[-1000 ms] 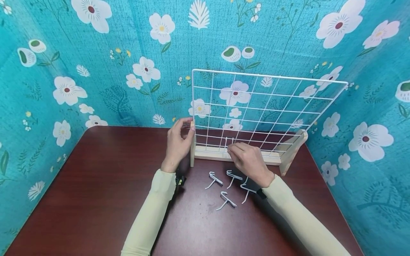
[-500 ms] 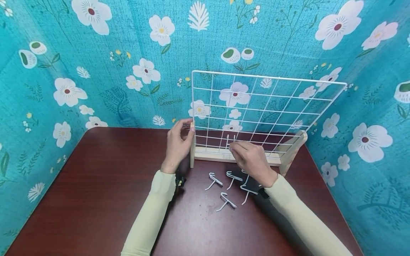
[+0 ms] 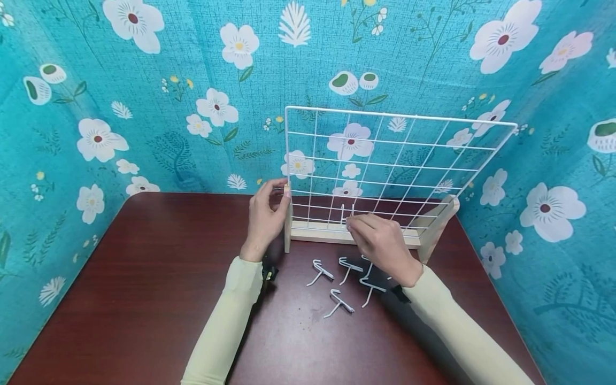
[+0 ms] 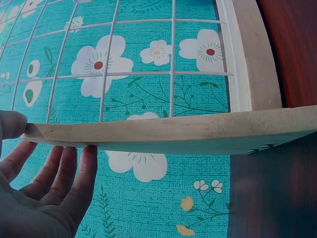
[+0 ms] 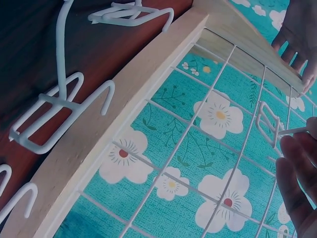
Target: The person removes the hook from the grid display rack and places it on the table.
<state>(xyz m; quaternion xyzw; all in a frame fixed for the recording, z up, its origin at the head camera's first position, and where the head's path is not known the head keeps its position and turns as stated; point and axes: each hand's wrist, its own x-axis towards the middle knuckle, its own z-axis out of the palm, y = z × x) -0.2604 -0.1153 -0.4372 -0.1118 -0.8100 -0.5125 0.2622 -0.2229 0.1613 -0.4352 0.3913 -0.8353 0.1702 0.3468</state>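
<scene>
My left hand [image 3: 266, 216] pinches the top of the left wooden side panel [image 3: 288, 224] of a rack. In the left wrist view the thumb lies on one face of the panel and the fingers on the other. A white wire grid panel [image 3: 401, 136] stands upright in the rack. My right hand [image 3: 382, 240] pinches the prong of a white wire hook [image 5: 267, 124] with thumb and fingers, low at the grid. The hook's two upper ends show above the fingertips in the head view; whether they catch a wire I cannot tell.
Several similar white hooks lie on the dark red table [image 3: 144, 299] before the rack, one of them a front hook [image 3: 339, 303]. Some are partly hidden by the right hand. The right wooden side panel [image 3: 438, 227] and base bar [image 3: 317, 232] bound the grid. Behind hangs a flowered curtain [image 3: 183, 107].
My right hand has shifted slightly to the right along the grid, and the hook has moved with it. My left hand keeps its place on the side panel.
</scene>
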